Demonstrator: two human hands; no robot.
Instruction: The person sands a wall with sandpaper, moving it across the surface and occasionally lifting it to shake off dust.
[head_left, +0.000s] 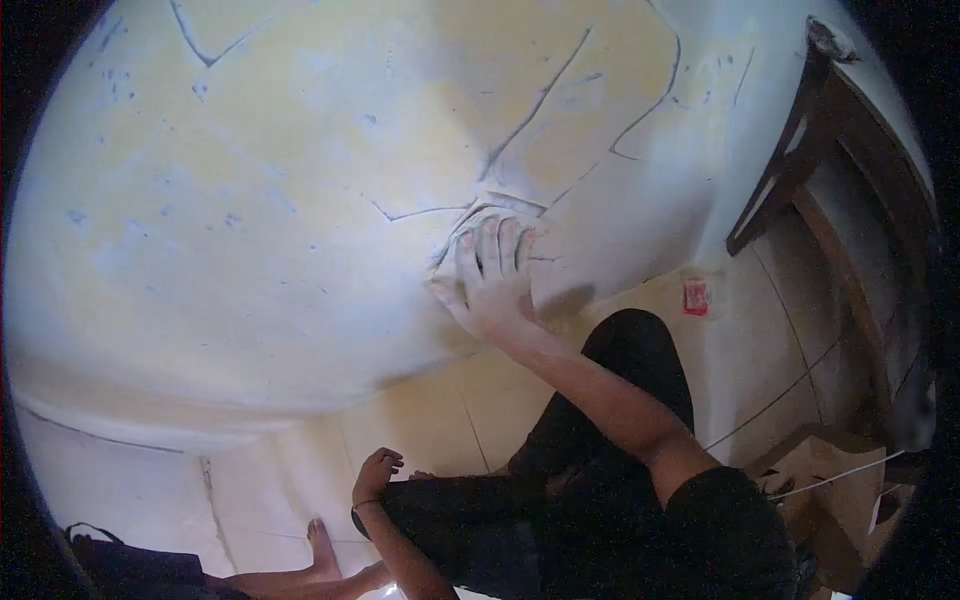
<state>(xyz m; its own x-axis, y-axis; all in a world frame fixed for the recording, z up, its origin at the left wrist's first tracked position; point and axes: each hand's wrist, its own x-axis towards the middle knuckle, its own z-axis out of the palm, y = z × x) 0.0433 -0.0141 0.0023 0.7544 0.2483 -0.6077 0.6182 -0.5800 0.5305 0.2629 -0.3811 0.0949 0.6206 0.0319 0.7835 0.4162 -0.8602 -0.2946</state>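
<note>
The right hand [490, 268] is pressed flat-fingered, with the fingers slightly spread, over a pale flat pad [447, 262] on a large painted surface [280, 230]. The pad is largely covered by the hand; its material cannot be told. A whitish coating is seen on the fingers and the back of the right hand. The left hand [378, 470] is held near the bent knee at near left, with its fingers loosely curled; whether anything is held in it cannot be told. A thin band [367, 502] is worn at the left wrist.

The surface is finished in white with yellowish patches, and is marked by dark angular lines and small bluish spots. Some of these lines are seen just beside the pad.

Dark trousers [640, 365] are worn on the folded legs, which are set on a tiled floor [410, 415]. A small red-and-white item [695, 297] is noted on the right. Dark wooden furniture [860, 130] is located at far right. An open cardboard box [835, 485], with a white cord [835, 480] across it, is found at near right. A bare foot [322, 545] and dark cloth [135, 570] are noted at near left; their owner cannot be determined.
</note>
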